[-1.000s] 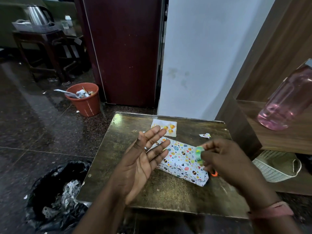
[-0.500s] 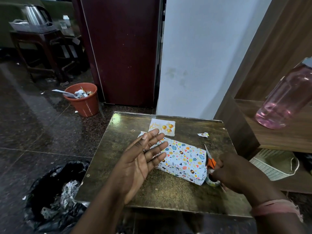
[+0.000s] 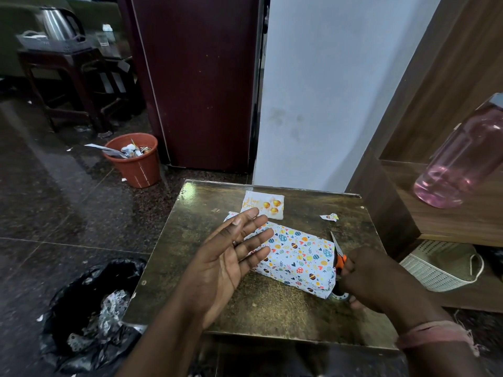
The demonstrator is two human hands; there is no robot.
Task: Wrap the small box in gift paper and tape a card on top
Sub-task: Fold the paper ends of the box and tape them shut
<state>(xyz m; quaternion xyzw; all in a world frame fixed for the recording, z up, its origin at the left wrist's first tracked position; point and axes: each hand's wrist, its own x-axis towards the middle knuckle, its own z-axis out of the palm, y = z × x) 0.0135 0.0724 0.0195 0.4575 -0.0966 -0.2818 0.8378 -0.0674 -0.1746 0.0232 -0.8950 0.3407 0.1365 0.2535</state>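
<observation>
Head view: one wrapped box [image 3: 296, 258], one card [image 3: 262, 204], left hand [image 3: 226, 268] fingers spread (right hand [image 3: 378, 278] gripping scissors [image 3: 339, 254]).

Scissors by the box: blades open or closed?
Closed, as far as visible. The scissors show one narrow pointed blade past the orange handle, with no gap. The right hand covers the handles beside the wrapped box.

A lived-in room of a home, by the look of it: a dark red fridge [image 3: 196, 83] against the wall, a steel kettle [image 3: 55, 23] on a side table [image 3: 68, 77], an orange waste bucket [image 3: 134, 160] on the polished stone floor [image 3: 54, 208], and a pink water bottle [image 3: 462, 159] on a wooden shelf [image 3: 449, 221].
</observation>
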